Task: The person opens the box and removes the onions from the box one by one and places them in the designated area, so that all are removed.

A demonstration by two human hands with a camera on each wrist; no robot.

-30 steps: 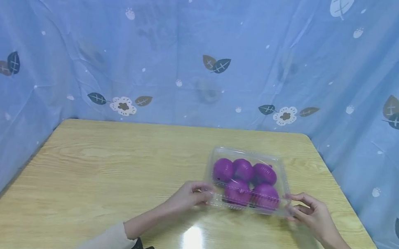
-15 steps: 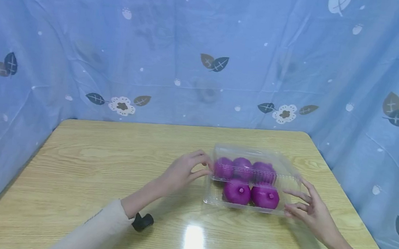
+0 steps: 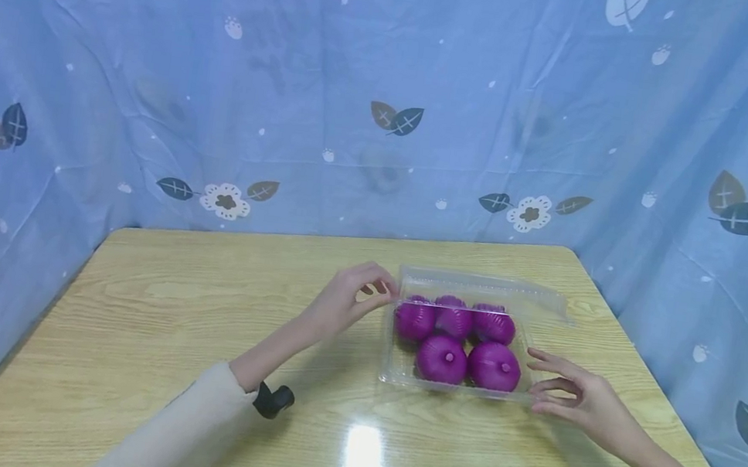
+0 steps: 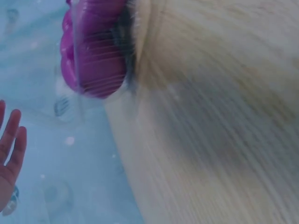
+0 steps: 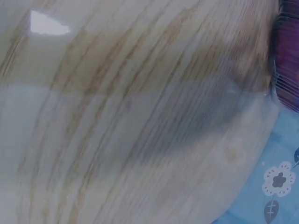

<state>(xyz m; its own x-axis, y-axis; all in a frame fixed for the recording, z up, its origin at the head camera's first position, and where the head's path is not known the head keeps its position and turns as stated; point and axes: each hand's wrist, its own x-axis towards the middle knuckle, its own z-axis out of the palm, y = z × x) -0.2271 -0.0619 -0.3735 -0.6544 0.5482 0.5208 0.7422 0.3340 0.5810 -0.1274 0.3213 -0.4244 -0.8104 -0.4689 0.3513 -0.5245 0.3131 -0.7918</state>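
A clear plastic clamshell box [image 3: 392, 374] stands on the table, holding several shiny purple onion-like balls [image 3: 442, 359] with short stems. Its hinged lid [image 3: 534, 296] is raised at the back, tilted over the rear row. At the lid's left front corner, my left hand [image 3: 346, 302] pinches the edge between thumb and finger. Beside the box's right wall lies my right hand [image 3: 587, 406], fingers spread apart and lightly bent, touching or nearly touching it. The left wrist view shows fingers [image 4: 13, 144] at its left edge; the right wrist view shows no hand.
The box sits on the right half of a wood-grain table [image 3: 197, 305]. A blue leaf-print curtain [image 3: 336, 89] surrounds the table's back and sides. A black wrist mount [image 3: 272, 400] hangs below the left sleeve [image 3: 198, 407].
My left hand has moved up and back, and the lid has swung up from the front of the box towards the rear. My right hand stays at the right side, its fingers more spread.
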